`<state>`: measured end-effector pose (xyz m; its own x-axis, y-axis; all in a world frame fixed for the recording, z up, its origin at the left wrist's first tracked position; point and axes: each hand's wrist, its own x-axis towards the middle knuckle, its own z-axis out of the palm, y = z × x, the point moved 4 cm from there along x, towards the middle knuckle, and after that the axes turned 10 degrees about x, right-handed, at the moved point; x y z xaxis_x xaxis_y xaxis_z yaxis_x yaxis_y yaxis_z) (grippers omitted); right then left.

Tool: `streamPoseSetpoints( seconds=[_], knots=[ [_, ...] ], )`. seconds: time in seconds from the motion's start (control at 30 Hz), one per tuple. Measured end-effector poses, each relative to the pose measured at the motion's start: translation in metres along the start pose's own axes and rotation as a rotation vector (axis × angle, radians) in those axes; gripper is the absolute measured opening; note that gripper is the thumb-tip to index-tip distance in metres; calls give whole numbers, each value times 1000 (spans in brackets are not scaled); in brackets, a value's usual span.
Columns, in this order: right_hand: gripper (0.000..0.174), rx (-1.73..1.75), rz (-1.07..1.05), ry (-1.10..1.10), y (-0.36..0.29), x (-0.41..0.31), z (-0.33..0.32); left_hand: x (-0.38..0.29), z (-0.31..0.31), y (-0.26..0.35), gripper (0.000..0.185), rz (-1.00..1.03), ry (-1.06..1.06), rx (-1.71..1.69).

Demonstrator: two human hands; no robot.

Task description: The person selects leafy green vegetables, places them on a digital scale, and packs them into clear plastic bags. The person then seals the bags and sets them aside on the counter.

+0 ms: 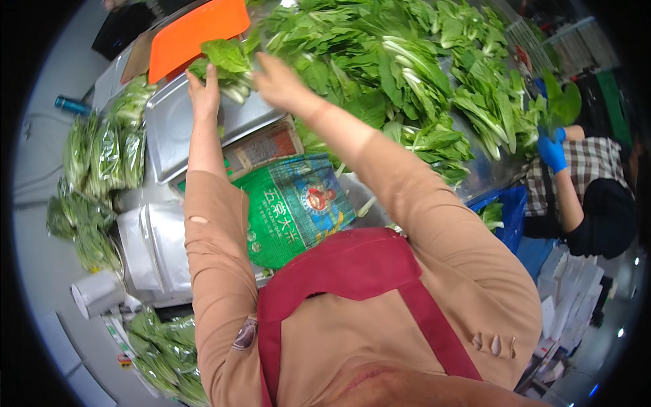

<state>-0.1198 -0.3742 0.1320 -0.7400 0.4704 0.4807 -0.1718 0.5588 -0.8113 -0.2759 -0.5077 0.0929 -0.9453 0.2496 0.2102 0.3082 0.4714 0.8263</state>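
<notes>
Leafy greens with pale stems lie above a metal tray, between my two hands. My left hand is at their left side, fingers spread and thumb up against the leaves; whether it grips them is unclear. My right hand, blurred, is just right of the stems with its fingers apart, over the edge of the big heap of leafy greens. An orange plastic tray stands tilted behind the greens. Below the metal tray lies a green and blue woven rice bag.
Bagged greens lie at the left, above a stack of clear plastic bags and a white roll. More bagged greens are lower left. At the right, a co-worker's blue-gloved hand holds leaves near a blue-lined container.
</notes>
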Motion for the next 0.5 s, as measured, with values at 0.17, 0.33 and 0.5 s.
streamPoseSetpoints(
  seconds=[0.17, 0.33, 0.5],
  knots=[
    [31, 377, 250, -380, -26, -14, 74, -22, -10, 6, 53, -122, -195, -163],
    [27, 233, 82, -542, -38, -42, 78, -26, -50, -52, 60, 90, 60, 605],
    [14, 37, -40, 178, 6, -28, -65, -48, -73, -15, 88, 170, 360, 368]
  ],
)
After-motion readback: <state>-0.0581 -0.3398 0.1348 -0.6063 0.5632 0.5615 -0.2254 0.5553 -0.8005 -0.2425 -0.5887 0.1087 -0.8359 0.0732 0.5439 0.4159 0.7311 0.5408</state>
